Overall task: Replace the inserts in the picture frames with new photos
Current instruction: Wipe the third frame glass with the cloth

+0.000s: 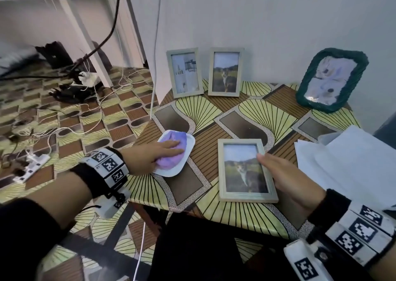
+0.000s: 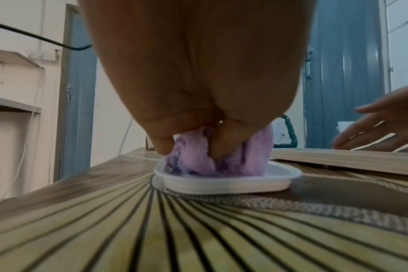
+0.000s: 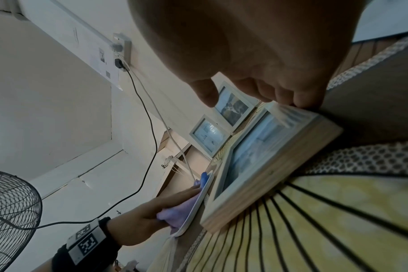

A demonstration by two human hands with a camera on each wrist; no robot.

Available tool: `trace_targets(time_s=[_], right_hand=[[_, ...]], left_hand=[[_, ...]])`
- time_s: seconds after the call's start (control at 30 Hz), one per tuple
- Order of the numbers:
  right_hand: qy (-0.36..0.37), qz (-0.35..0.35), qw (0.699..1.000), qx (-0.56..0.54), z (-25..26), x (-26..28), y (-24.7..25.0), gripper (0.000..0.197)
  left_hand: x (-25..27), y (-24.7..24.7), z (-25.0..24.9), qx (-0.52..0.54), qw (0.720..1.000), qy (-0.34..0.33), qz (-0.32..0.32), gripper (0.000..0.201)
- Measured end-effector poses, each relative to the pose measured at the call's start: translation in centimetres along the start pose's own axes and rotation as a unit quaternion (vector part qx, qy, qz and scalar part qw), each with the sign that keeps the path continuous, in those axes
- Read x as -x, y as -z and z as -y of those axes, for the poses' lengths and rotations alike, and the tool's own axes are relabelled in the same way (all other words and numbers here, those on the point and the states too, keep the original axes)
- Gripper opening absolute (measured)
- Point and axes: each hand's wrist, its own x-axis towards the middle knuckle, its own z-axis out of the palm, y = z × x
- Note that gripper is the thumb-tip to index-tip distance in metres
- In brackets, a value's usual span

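Left fingers (image 2: 163, 145): curled down into a lilac cloth (image 1: 171, 152), thumb and fingertips pinching its folds.
Left hand (image 1: 150, 154): lies over the cloth, which sits bunched in a shallow white tray (image 1: 188, 150) near the table's left edge.
Right fingers (image 3: 300, 99): fairly straight, tips touching the far right edge of the flat frame (image 1: 246, 171); nothing gripped.
Right hand (image 1: 285, 173): laid along that frame's right side.
Flat frame: face up on the patterned table (image 1: 246, 214), just right of the tray, showing a cat photo.
Standing frames: two pale ones (image 1: 185, 73) (image 1: 226, 71) lean at the wall.
Green frame (image 1: 332, 79): tilted against the wall, far right.
White sheets (image 1: 347, 163): stacked right of the right hand.
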Motion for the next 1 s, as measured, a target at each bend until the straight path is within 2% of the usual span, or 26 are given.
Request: trace_targets(time_s=[0.07, 0.13, 0.3, 0.37, 0.43, 0.5, 0.6, 0.67, 0.77, 0.83, 0.93, 1.0], right_hand=[[-0.001, -0.019, 1.0, -0.014, -0.2, -0.1, 0.0, 0.065], [-0.006, -0.043, 0.998, -0.051, -0.3, -0.1, 0.1, 0.058], [0.0, -0.082, 0.993, -0.087, -0.5, -0.1, 0.4, 0.029], [0.008, -0.097, 0.992, -0.084, -0.3, 0.0, 0.7, 0.016], [0.027, -0.115, 0.992, -0.051, -0.2, 0.2, 1.1, 0.012], [0.039, -0.114, 0.993, 0.017, -0.1, 0.4, 1.6, 0.015], [0.038, -0.093, 0.983, 0.151, 0.2, 0.5, 2.0, 0.031], [0.042, -0.075, 0.974, 0.212, 0.5, 0.7, 2.0, 0.035], [0.051, -0.053, 0.973, 0.217, 0.7, 1.0, 1.7, 0.017], [0.05, -0.052, 0.979, 0.188, 0.5, 1.1, 1.5, 0.024], [0.042, -0.075, 0.991, 0.107, -0.1, 0.9, 1.1, 0.021], [0.024, -0.089, 0.995, 0.04, -0.4, 0.8, 0.8, 0.024]], left_hand=[[-0.3, -0.4, 0.0, -0.021, 0.998, -0.002, 0.058, 0.081], [-0.5, -0.6, -0.3, -0.038, 0.996, -0.006, 0.086, 0.073], [-0.2, -0.6, -0.9, -0.041, 0.995, 0.005, 0.093, 0.077], [-0.1, -0.4, -1.4, -0.031, 0.997, 0.023, 0.073, 0.082], [-0.2, 0.2, -2.0, -0.012, 0.999, 0.033, 0.021, 0.076], [-0.2, 0.9, -2.6, 0.037, 0.998, 0.025, -0.048, 0.071], [-0.4, 1.5, -4.8, 0.007, 0.987, -0.016, -0.158, 0.061], [-1.0, 1.1, -7.0, 0.009, 0.978, -0.022, -0.207, 0.053], [-2.4, -0.7, -10.3, 0.048, 0.977, -0.027, -0.207, 0.036], [-3.3, -1.9, -11.6, 0.027, 0.982, -0.014, -0.188, 0.03], [-4.4, -3.4, -12.4, 0.002, 0.983, 0.008, -0.186, 0.045], [-4.9, -3.7, -12.6, 0.02, 0.984, 0.018, -0.177, 0.06]])
